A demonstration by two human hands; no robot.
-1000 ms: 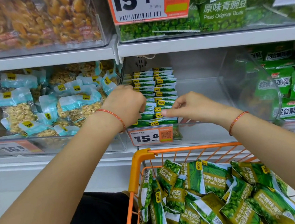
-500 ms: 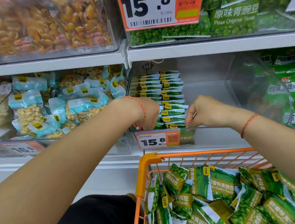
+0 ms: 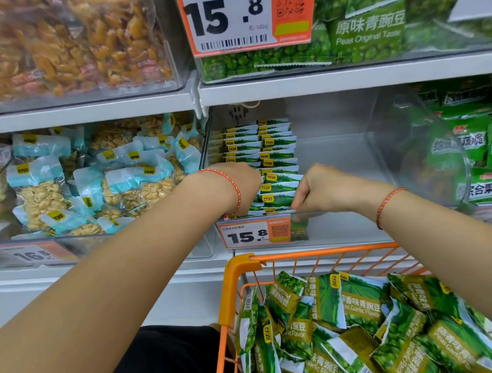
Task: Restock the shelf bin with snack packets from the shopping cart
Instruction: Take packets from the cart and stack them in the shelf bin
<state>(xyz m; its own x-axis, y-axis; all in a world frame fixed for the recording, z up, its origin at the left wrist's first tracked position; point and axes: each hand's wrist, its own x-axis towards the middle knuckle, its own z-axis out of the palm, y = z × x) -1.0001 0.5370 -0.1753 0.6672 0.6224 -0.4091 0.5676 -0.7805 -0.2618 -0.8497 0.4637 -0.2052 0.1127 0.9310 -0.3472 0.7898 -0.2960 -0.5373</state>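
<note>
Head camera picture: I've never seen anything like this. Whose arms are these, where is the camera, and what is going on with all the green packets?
No machine here: these are a person's two bare arms, filmed by a wide-angle camera worn on the head, looking forward and down. The left hand and right hand both reach into a clear shelf bin, at the front of a neat row of green snack packets. Their fingers curl around the front packets, though the fingertips are partly hidden. Below stands an orange shopping cart heaped with loose garlic-flavour pea packets. A price tag reading 15.8 hangs on the bin's front. The neighbouring bin on the left holds peanut packs.
</note>
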